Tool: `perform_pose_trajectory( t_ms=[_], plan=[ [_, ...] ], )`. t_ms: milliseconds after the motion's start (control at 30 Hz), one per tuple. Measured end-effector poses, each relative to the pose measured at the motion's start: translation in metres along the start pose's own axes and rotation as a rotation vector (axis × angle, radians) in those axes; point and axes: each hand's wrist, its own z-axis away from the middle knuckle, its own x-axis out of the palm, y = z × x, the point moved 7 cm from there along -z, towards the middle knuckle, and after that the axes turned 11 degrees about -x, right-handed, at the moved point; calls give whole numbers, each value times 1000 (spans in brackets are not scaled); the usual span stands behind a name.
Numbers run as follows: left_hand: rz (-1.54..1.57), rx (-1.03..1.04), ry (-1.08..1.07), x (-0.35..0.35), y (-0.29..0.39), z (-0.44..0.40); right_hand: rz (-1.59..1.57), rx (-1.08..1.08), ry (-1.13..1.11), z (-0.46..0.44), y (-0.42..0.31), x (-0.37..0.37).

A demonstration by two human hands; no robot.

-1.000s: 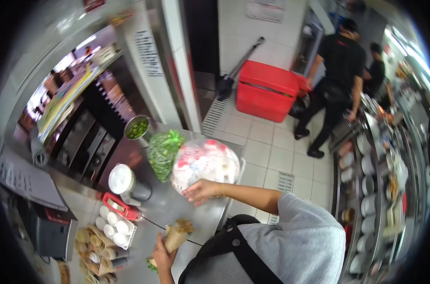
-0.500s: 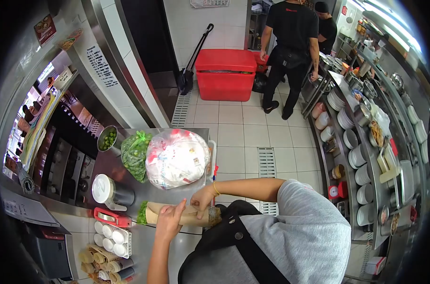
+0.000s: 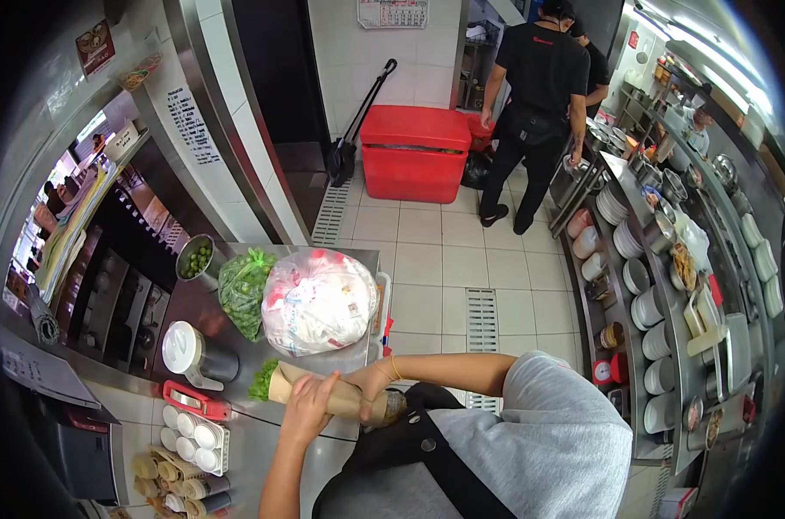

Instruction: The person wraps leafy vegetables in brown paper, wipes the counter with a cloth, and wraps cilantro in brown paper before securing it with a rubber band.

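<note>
A brown paper-wrapped roll (image 3: 345, 398) lies crosswise before my body, green lettuce (image 3: 262, 381) sticking out of its left end. My left hand (image 3: 308, 408) grips the middle of the roll. My right hand (image 3: 373, 381) is closed round its right part, near the end close to the black apron. Just beyond them on the steel counter (image 3: 258, 350) sits a full clear plastic bag (image 3: 320, 303) with white and red contents. A bag of green leaves or vegetables (image 3: 245, 291) touches it on the left.
A metal bowl of green fruit (image 3: 199, 259), a lidded pitcher (image 3: 198, 353), a red-handled object (image 3: 193, 400) and a white cup rack (image 3: 195, 439) are on the left. Beyond are a red bin (image 3: 414, 160) and a person in black (image 3: 539, 95). Dish shelves (image 3: 660, 346) line the right.
My right hand has moved from beside the plastic bag onto the wrapped roll. The roll, upright-looking in my left hand earlier, now lies crosswise in both hands. The view has shifted.
</note>
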Motion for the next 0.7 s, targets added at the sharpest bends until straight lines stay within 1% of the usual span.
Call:
perform_pose_trajectory(
  t_ms=[33, 67, 133, 167, 233, 267, 300, 333, 367, 400, 433, 467, 500, 533, 567, 600, 633, 700],
  plan=[
    [1, -5, -10, 0, 0, 2, 8, -118, 62, 1, -11, 3],
    [-8, -13, 8, -3, 0, 0, -3, -122, 63, -1, -16, 6],
    [-30, -60, 12, -7, -1, 0, 49, 104, 97, 1, -14, 3],
    [-31, -68, 3, -7, -2, 0, 39, 101, 92, 1, -25, 5],
    [-277, -171, 252, -25, -4, -3, 22, -91, 402, 3, -59, -9],
    [-245, -218, 345, -38, 0, -3, 10, -96, 392, -4, -52, -7],
    [-253, -228, 339, -37, 5, -2, -95, -160, 631, -6, -47, -22],
    [-90, -306, 426, -41, 5, 3, -202, -220, 871, -5, -39, -33],
    [76, -381, 512, -42, 6, 8, -212, -218, 864, -13, -39, -32],
    [179, -408, 542, -38, 12, 9, -402, -210, 1019, -14, -38, -38],
    [176, -415, 536, -28, 18, 8, -596, -197, 1172, -12, -35, -42],
    [299, -477, 552, -15, 14, 9, -611, -277, 1221, -13, -47, -43],
    [422, -538, 569, -4, 7, 10, -619, -272, 1221, -17, -53, -40],
    [303, -495, 620, -2, 9, 8, -618, -306, 1296, -16, -59, -39],
    [302, -497, 615, -1, 9, 5, -613, -341, 1371, -13, -65, -38],
    [256, -519, 670, -4, 8, 6, -587, -397, 1388, -13, -72, -36],
    [211, -539, 724, -6, 7, 8, -590, -397, 1392, -17, -71, -33],
    [264, -564, 759, -2, -2, 12, -478, -434, 1462, -16, -77, -30]
  ],
)
